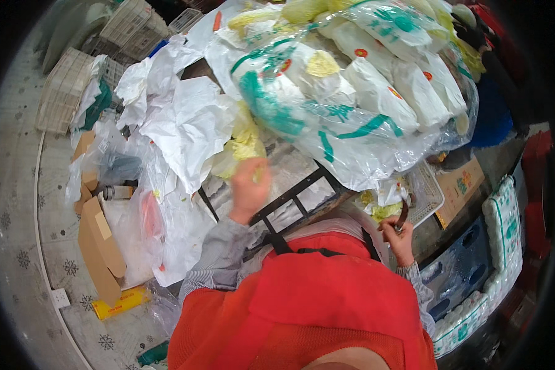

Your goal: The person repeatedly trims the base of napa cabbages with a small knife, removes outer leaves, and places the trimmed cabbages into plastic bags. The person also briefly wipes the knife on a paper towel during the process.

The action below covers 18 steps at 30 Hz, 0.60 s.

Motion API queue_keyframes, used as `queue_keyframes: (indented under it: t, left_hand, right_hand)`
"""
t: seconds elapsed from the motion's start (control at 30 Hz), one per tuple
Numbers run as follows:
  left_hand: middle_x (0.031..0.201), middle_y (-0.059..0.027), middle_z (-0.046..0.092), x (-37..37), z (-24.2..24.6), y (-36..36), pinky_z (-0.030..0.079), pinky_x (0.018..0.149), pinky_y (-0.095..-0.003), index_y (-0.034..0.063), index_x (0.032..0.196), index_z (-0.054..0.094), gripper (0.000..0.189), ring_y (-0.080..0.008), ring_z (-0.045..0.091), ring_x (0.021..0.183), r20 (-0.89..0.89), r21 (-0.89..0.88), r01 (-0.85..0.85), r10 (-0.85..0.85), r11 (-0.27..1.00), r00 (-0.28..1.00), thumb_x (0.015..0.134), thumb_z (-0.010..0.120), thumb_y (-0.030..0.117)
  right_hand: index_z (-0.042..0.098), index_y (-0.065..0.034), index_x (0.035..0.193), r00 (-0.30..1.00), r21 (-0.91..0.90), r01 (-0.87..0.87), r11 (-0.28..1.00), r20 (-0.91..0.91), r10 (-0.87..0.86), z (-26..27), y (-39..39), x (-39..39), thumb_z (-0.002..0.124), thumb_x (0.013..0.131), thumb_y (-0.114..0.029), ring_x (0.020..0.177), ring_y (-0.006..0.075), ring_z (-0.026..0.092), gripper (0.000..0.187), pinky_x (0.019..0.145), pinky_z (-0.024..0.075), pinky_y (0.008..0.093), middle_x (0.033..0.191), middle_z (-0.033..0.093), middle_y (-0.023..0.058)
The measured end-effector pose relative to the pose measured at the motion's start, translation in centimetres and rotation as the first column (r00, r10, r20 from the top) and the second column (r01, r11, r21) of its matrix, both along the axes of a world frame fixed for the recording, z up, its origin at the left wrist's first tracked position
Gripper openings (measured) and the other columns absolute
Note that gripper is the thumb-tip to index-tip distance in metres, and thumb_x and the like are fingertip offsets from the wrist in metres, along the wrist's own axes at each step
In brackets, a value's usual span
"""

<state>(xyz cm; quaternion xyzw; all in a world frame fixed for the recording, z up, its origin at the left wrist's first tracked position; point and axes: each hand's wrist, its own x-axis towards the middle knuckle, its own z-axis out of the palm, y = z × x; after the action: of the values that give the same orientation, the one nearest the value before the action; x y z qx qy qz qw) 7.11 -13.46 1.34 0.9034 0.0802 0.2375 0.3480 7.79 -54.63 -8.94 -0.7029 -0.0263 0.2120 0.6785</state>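
Note:
My left hand (250, 189) is blurred over the framed work surface (292, 175), beside loose yellow-green leaves (247, 145); whether it holds anything is unclear. To the right, my right hand (400, 238) grips a knife (403, 213) with a curved, dark blade pointing away from me. In front of me lies a large clear plastic bag (300, 115) with green print, full of white paper-wrapped bundles (379, 97). Crumpled white paper sheets (185, 125) spread to the left of the leaves.
A white plastic basket (432, 203) with leaf scraps stands at the right, near a cardboard piece (462, 189) and wrapped packs (504, 222). On the left are a cardboard box (99, 249), a yellow box (120, 303) and stacked crates (64, 90).

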Motion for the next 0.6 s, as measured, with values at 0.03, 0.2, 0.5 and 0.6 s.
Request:
queue_keyframes:
  t: [0.03,0.2,0.5,0.6]
  left_hand:
    - [0.1,-0.0162,0.07,-0.4,-0.1,2.9,0.052,0.081,-0.0402,0.0017,0.106,0.07,0.027,-0.0307,0.067,0.092,-0.098,0.023,-0.145,0.147,0.989,0.984,0.083,0.071,0.015]
    - [0.144,-0.0284,0.047,-3.4,-2.9,8.8,0.036,0.112,-0.0478,-0.0037,0.144,0.043,0.097,-0.0408,0.044,0.135,-0.481,0.13,-0.057,0.113,0.99,0.869,0.073,0.083,0.049]
    - [0.154,-0.0291,0.026,-2.4,-5.8,8.6,0.028,0.109,-0.0636,0.0024,0.155,0.025,0.126,-0.0493,0.025,0.141,-0.611,0.216,-0.018,0.149,0.976,0.777,0.06,0.086,0.058]
    - [0.152,-0.0262,0.031,-2.2,-6.6,8.9,0.028,0.11,-0.0607,0.0029,0.154,0.027,0.123,-0.048,0.027,0.138,-0.531,0.19,0.0,0.103,0.982,0.841,0.059,0.086,0.054]
  right_hand:
    - [0.07,0.0021,0.095,0.994,0.044,-0.113,0.993,0.007,0.112,1.9,1.8,0.3,0.066,0.09,-0.009,0.065,0.0097,0.059,0.013,0.058,0.0459,0.0263,0.082,0.069,0.006]
    - [0.07,0.0018,0.103,0.879,-0.073,-0.374,0.925,0.289,0.378,7.4,14.1,4.0,0.07,0.087,-0.014,0.081,0.0179,0.066,0.023,0.075,0.051,0.0315,0.084,0.07,0.0112]
    - [0.049,0.0002,0.142,0.84,-0.31,-0.2,0.93,0.434,0.325,2.2,37.4,12.2,0.069,0.084,-0.042,0.123,0.0403,0.057,0.075,0.103,0.0448,0.0421,0.133,0.059,0.0288]
    - [0.052,-0.0078,0.142,0.841,-0.345,-0.18,0.921,0.432,0.326,1.0,41.2,13.2,0.072,0.077,-0.029,0.119,0.0392,0.059,0.071,0.101,0.0462,0.0432,0.127,0.062,0.0249]
